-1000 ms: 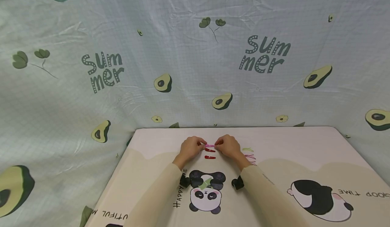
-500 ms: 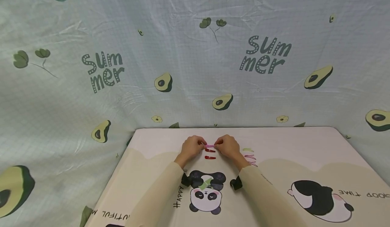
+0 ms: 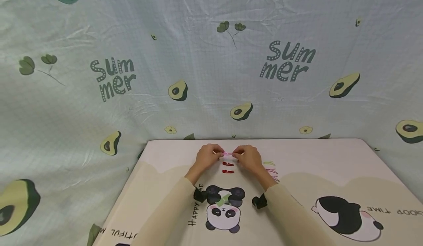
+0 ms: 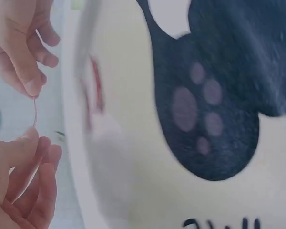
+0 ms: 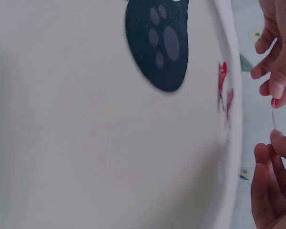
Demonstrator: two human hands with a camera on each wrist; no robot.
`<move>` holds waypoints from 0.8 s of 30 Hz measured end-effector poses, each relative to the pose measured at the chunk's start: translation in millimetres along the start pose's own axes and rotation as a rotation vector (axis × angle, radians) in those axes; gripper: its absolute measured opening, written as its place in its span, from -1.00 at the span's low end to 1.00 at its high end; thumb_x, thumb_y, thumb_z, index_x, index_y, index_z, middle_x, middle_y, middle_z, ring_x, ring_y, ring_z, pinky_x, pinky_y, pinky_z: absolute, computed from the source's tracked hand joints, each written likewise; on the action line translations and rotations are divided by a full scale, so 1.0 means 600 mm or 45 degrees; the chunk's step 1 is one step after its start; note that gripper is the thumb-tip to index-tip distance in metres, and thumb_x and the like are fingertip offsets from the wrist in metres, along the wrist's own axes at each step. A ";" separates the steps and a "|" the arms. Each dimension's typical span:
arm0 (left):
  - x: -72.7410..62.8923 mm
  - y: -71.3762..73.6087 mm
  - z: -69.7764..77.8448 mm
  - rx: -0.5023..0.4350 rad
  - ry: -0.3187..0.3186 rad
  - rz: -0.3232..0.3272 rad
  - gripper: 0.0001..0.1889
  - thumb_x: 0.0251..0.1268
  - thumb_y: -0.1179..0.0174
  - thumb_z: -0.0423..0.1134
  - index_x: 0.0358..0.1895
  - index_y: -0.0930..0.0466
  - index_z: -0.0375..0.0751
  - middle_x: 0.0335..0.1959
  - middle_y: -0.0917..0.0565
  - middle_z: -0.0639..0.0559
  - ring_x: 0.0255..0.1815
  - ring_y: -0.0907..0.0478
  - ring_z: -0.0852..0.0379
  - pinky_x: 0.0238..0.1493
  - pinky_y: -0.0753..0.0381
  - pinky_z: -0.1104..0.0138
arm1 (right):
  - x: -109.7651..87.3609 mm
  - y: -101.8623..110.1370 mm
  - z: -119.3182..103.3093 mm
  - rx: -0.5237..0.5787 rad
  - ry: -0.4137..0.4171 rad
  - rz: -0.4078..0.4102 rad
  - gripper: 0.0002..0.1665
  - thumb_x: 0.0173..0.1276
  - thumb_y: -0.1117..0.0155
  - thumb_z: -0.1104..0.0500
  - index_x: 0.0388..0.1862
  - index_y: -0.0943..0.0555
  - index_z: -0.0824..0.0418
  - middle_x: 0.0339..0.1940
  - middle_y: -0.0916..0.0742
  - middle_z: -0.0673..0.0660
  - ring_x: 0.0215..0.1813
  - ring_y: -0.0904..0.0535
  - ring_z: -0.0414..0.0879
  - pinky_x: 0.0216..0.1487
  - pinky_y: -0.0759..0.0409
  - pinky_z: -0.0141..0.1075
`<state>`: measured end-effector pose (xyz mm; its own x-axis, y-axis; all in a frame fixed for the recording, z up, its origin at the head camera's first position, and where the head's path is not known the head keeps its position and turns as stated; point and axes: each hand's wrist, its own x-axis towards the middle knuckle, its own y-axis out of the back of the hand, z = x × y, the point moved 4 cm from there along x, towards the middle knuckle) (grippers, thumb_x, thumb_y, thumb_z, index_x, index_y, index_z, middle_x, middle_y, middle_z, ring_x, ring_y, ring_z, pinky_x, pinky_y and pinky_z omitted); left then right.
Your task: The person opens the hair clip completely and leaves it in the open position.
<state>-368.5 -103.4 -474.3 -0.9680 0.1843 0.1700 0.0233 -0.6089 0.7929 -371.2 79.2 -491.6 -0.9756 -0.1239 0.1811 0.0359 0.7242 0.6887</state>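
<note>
A thin pink hair clip [image 3: 228, 154] spans the gap between my two hands. My left hand [image 3: 208, 155] pinches its left end between thumb and fingertips, and my right hand [image 3: 247, 157] pinches the right end. In the left wrist view the pink clip [image 4: 35, 113] looks like a slim curved line, its ends hidden by the fingertips. On the near side of the hands lie two red snap hair clips, the upper red clip [image 3: 228, 163] and the lower red clip [image 3: 228, 171], one below the other.
Right of my right forearm lie a green hair clip [image 3: 269, 163] and pink hair clips [image 3: 272, 171], partly hidden by the arm. The pale table mat [image 3: 317, 158] carries printed pandas. A patterned curtain [image 3: 205, 55] hangs behind the table's far edge.
Both hands have raised the pink clip and moved it slightly away from the red clips. The red clips stay where they were.
</note>
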 end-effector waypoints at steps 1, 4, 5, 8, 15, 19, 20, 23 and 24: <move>-0.001 0.002 0.005 -0.022 -0.011 0.002 -0.89 0.39 -0.33 -0.25 -0.14 -0.82 -0.14 -0.30 -0.83 0.03 -0.40 -0.68 0.23 -0.34 -0.52 0.35 | -0.004 0.007 -0.004 0.012 0.018 0.019 -0.90 0.38 -0.44 0.12 -0.25 -0.82 0.10 -0.36 -0.81 0.02 -0.42 -0.63 -0.19 -0.40 -0.50 -0.33; -0.009 0.009 0.022 -0.081 -0.036 0.011 -0.86 0.40 -0.33 -0.25 -0.10 -0.82 -0.17 -0.31 -0.84 0.01 -0.41 -0.70 0.23 -0.39 -0.52 0.38 | -0.015 0.029 -0.016 0.019 0.068 0.069 -0.89 0.40 -0.43 0.11 -0.24 -0.82 0.10 -0.38 -0.81 0.02 -0.44 -0.65 -0.20 -0.42 -0.52 -0.33; -0.012 0.012 0.028 -0.096 -0.041 0.022 -0.85 0.39 -0.34 -0.25 -0.08 -0.81 -0.19 -0.32 -0.84 0.00 -0.39 -0.71 0.22 -0.39 -0.53 0.39 | -0.018 0.036 -0.020 0.026 0.084 0.080 -0.88 0.40 -0.42 0.11 -0.23 -0.82 0.11 -0.37 -0.82 0.02 -0.44 -0.65 -0.20 -0.41 -0.53 -0.34; -0.025 0.020 0.047 -0.091 -0.080 0.077 -0.82 0.35 -0.38 -0.27 -0.06 -0.81 -0.22 -0.32 -0.84 -0.01 -0.35 -0.75 0.16 -0.36 -0.58 0.37 | -0.029 0.055 -0.034 0.052 0.126 0.094 -0.86 0.41 -0.41 0.10 -0.21 -0.82 0.13 -0.36 -0.82 0.04 -0.43 -0.67 -0.20 -0.41 -0.53 -0.33; -0.061 0.030 0.084 0.036 -0.298 0.285 -0.87 0.33 -0.39 -0.26 -0.13 -0.83 -0.19 -0.33 -0.85 0.02 -0.31 -0.77 0.12 -0.25 -0.66 0.37 | -0.062 0.091 -0.054 0.164 0.194 0.119 -0.89 0.39 -0.43 0.13 -0.24 -0.81 0.14 -0.38 -0.81 0.06 -0.45 -0.68 -0.14 -0.41 -0.55 -0.34; -0.081 0.030 0.101 0.004 -0.379 0.350 -0.87 0.34 -0.39 -0.26 -0.16 -0.84 -0.20 -0.32 -0.86 0.00 -0.33 -0.79 0.11 -0.26 -0.71 0.41 | -0.088 0.104 -0.055 0.234 0.197 0.130 -0.91 0.38 -0.45 0.14 -0.23 -0.81 0.13 -0.39 -0.81 0.07 -0.43 -0.70 -0.09 -0.42 -0.54 -0.36; -0.086 0.030 0.105 -0.010 -0.390 0.360 -0.87 0.34 -0.39 -0.26 -0.16 -0.84 -0.20 -0.32 -0.86 0.00 -0.33 -0.79 0.12 -0.27 -0.72 0.42 | -0.094 0.107 -0.054 0.244 0.197 0.137 -0.91 0.37 -0.46 0.14 -0.23 -0.81 0.12 -0.39 -0.81 0.07 -0.43 -0.70 -0.09 -0.42 -0.54 -0.36; -0.099 0.026 0.117 -0.077 -0.423 0.376 -0.88 0.33 -0.40 -0.27 -0.16 -0.84 -0.22 -0.32 -0.86 -0.01 -0.33 -0.81 0.13 -0.28 -0.71 0.46 | -0.113 0.117 -0.047 0.235 0.209 0.176 -0.91 0.36 -0.48 0.13 -0.22 -0.81 0.11 -0.38 -0.81 0.07 -0.42 -0.70 -0.12 -0.40 -0.56 -0.38; -0.104 0.024 0.121 -0.103 -0.435 0.377 -0.88 0.32 -0.40 -0.28 -0.16 -0.84 -0.22 -0.32 -0.86 -0.01 -0.34 -0.81 0.14 -0.29 -0.70 0.48 | -0.119 0.121 -0.046 0.215 0.224 0.196 -0.91 0.36 -0.48 0.13 -0.22 -0.81 0.11 -0.38 -0.81 0.05 -0.41 -0.69 -0.13 -0.39 -0.57 -0.39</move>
<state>-289.8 -67.8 -431.3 -0.7845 0.2285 0.5765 0.2541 -0.7296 0.6350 -292.9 122.1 -435.4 -0.9084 -0.1092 0.4037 0.1295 0.8443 0.5200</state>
